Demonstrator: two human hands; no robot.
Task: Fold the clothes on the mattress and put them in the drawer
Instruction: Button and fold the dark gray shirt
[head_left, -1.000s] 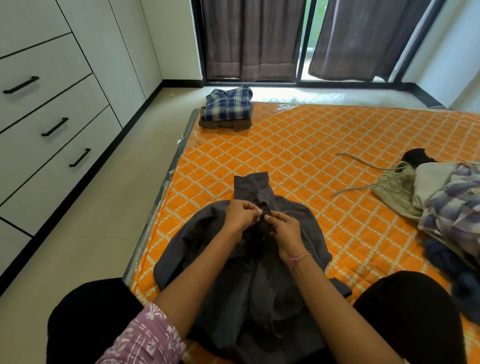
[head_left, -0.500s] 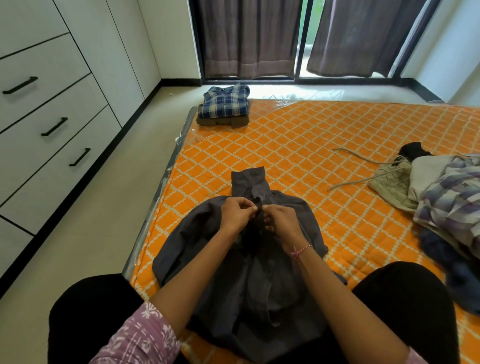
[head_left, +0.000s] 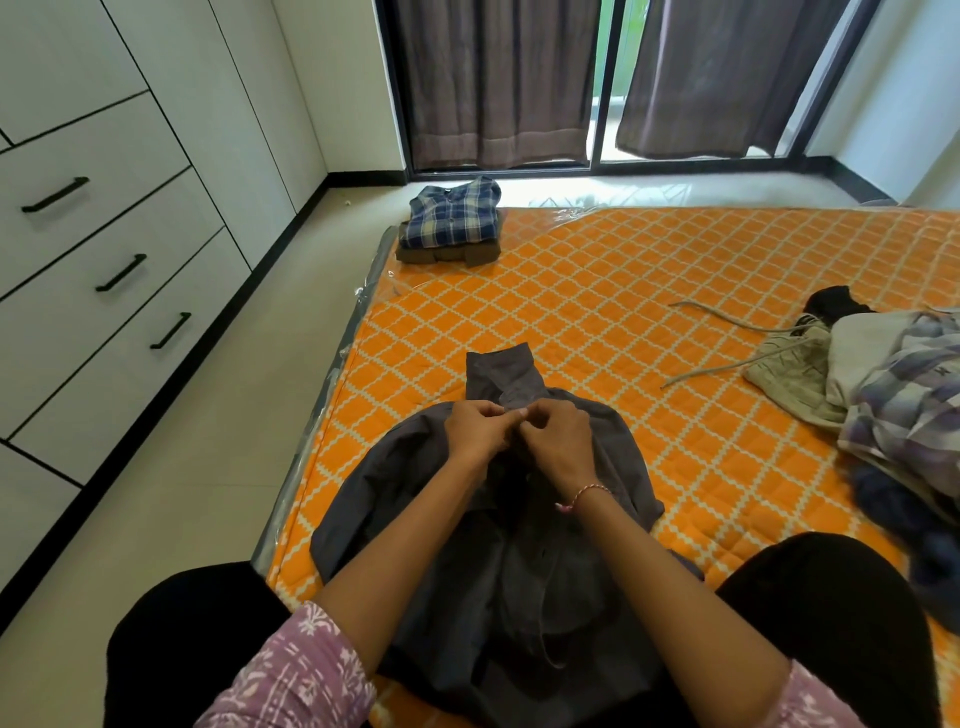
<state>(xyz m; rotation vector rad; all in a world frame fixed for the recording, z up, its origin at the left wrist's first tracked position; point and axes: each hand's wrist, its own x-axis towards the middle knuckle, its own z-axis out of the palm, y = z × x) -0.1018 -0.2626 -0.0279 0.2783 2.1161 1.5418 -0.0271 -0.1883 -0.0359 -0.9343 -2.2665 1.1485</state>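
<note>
Two bare forearms reach forward from the bottom of the view and meet at the centre; the left hand (head_left: 475, 428) has its fingers curled inward, pinching the front edge of a dark grey shirt (head_left: 524, 571) just below its collar; the right hand (head_left: 558, 441), with a pink thread bracelet (head_left: 582, 493) at the wrist, is curled the same way and pinches the fabric directly opposite, so the fingertips of both hands nearly touch; the exact hold is too small to make out beyond that pinch. The shirt lies front-up under the hands, its collar standing just beyond the fingertips and its body spreading back toward the person's knees in black trousers; it rests on the near left part of an orange diamond-patterned mattress (head_left: 649, 291) lying on the floor. At the far left corner of the mattress, well apart from the hands, sits a folded blue plaid shirt (head_left: 452, 213) stacked on a folded brown garment (head_left: 447, 254). At the right edge lies a heap of unfolded clothes (head_left: 883, 384), with pale drawstrings trailing toward the middle. Left of the mattress, across a strip of pale floor, stand white drawers (head_left: 104, 234) with black handles, all closed; dark curtains (head_left: 498, 78) hang at the far window.
</note>
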